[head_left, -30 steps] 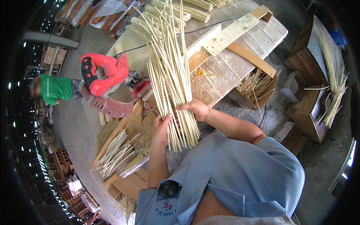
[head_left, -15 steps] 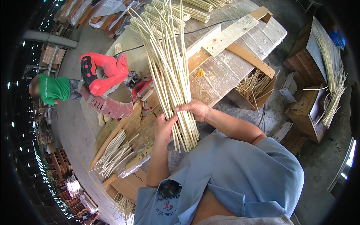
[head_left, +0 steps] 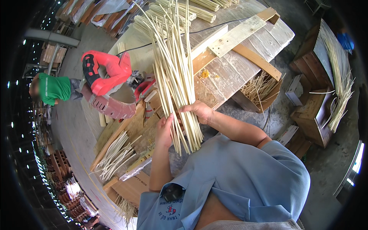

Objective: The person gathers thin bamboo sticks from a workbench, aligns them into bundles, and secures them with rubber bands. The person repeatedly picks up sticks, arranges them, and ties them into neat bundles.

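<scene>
A long bundle of thin, pale rattan canes (head_left: 174, 73) slants across the middle, its near ends close to my shirt. My right hand (head_left: 200, 112) is closed round the bundle's right side near its lower end, thumb across the front. On the left side, my left hand (head_left: 165, 132) pinches some of the canes between thumb and fingers. A narrow gap parts these from the canes in my right hand. Beyond the left hand stands a red miter saw (head_left: 105, 71) on the wooden bench (head_left: 241, 63). Short cut canes (head_left: 115, 157) lie left of my left hand.
Boards form a fence (head_left: 239, 36) on the bench. More cane bundles (head_left: 199, 14) lie at its far edge, with a black cord (head_left: 142, 47) nearby. A carton of cane scraps (head_left: 258, 92) stands right. A person in green (head_left: 55, 90) is far left.
My left hand has moved slightly left and up, drawing some canes apart from the rest, so a gap shows in the lower bundle. The right hand keeps its place.
</scene>
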A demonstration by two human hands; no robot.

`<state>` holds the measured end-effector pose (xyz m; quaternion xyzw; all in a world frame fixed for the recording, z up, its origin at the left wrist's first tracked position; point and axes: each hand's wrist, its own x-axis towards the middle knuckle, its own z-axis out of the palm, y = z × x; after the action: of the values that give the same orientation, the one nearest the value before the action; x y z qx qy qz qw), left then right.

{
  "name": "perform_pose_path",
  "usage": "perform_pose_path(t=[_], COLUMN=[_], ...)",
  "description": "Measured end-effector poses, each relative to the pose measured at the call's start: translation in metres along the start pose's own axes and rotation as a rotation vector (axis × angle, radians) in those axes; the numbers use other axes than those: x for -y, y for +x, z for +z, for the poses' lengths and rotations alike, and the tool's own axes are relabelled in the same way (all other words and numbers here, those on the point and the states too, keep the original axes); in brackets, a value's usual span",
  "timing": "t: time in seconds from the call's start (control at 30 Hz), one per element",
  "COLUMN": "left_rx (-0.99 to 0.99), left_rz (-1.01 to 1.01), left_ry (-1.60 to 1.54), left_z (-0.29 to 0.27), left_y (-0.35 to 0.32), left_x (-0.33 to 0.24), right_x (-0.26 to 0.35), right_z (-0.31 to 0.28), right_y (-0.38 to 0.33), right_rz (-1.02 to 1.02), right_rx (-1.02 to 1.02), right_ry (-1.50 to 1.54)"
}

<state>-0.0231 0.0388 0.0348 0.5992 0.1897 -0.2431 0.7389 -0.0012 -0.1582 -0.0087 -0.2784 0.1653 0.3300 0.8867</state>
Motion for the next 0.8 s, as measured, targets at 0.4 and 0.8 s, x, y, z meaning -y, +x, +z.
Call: perform_pose_path(t=[0.4, 0.8], left_rx=[-0.019, -0.138], left_rz=[0.039, 0.162], left_ry=[0.017, 0.295], left_z=[0.004, 0.010], left_y=[-0.002, 0.003], left_x=[-0.002, 0.001], right_x=[0.001, -0.002], right_z=[-0.001, -0.001], right_y=[0.000, 0.004], right_rz=[0.028, -0.020], right_rx=[0.048, -0.010], right_ry=[0.020, -0.003])
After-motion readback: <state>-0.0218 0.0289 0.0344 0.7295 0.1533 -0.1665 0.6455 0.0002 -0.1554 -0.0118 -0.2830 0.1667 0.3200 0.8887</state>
